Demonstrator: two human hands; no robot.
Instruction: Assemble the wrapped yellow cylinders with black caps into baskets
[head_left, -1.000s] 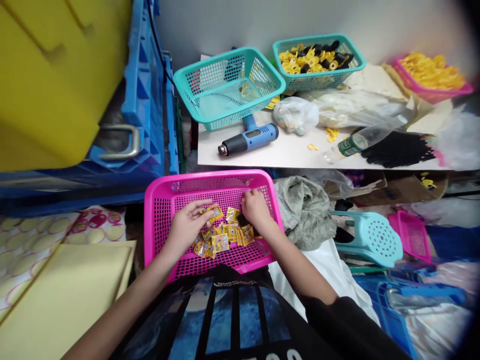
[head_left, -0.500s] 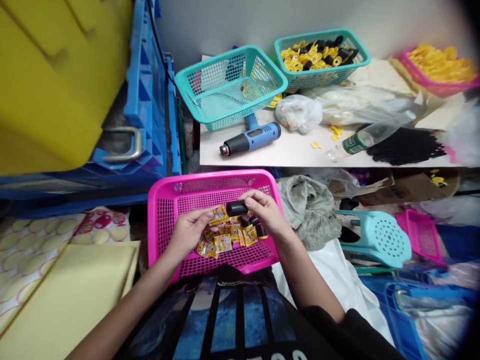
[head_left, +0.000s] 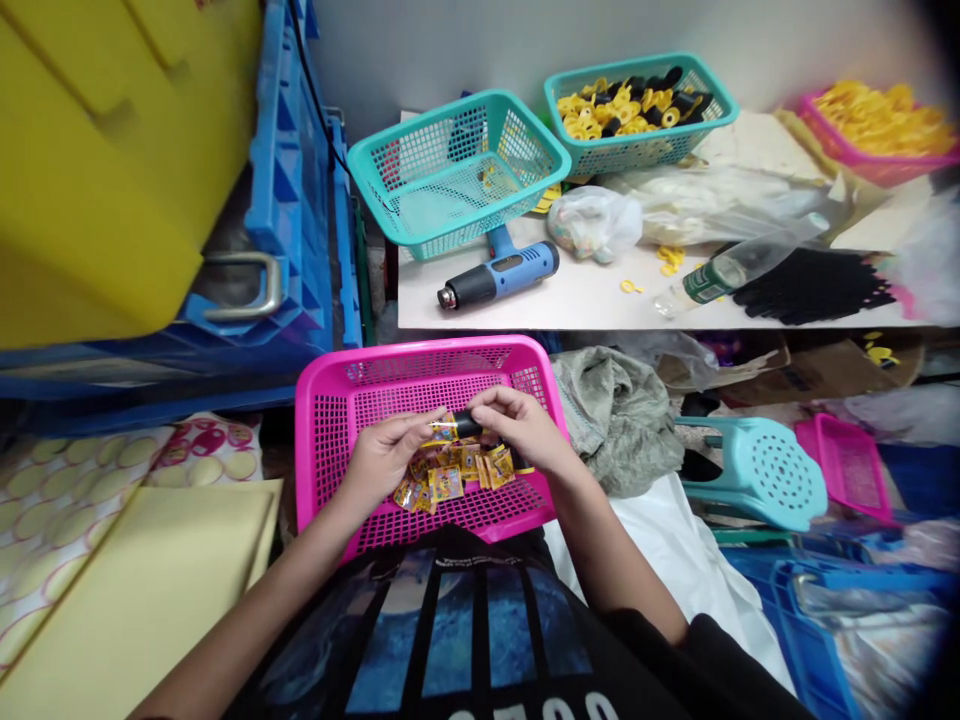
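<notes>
Right hand (head_left: 525, 430) is pinched on a small black tube (head_left: 469, 424), fingers closed round its far end, holding it level above the pink basket (head_left: 420, 352). Left hand (head_left: 382, 455) is pinched too, thumb and forefinger on a yellow packet (head_left: 442, 432). And there's the change: half a second ago tube and packet were apart, and a second ago the right hand was down among the loose pieces with no tube showing. Now the packet sits right at the tube's near end, touching it as far as I can tell. So both hands have met in the middle, each gripping its own piece.

Just under them lies the heap of packets (head_left: 457, 478), spread on the basket floor. The basket itself rests across the person's lap. Further out, on the tabletop (head_left: 585, 300), a blue heat gun (head_left: 499, 277) lies on its side, near a nearly bare teal basket (head_left: 457, 165). Beyond that, a second teal basket (head_left: 637, 110) holds yellow rings and more black tubes.
</notes>
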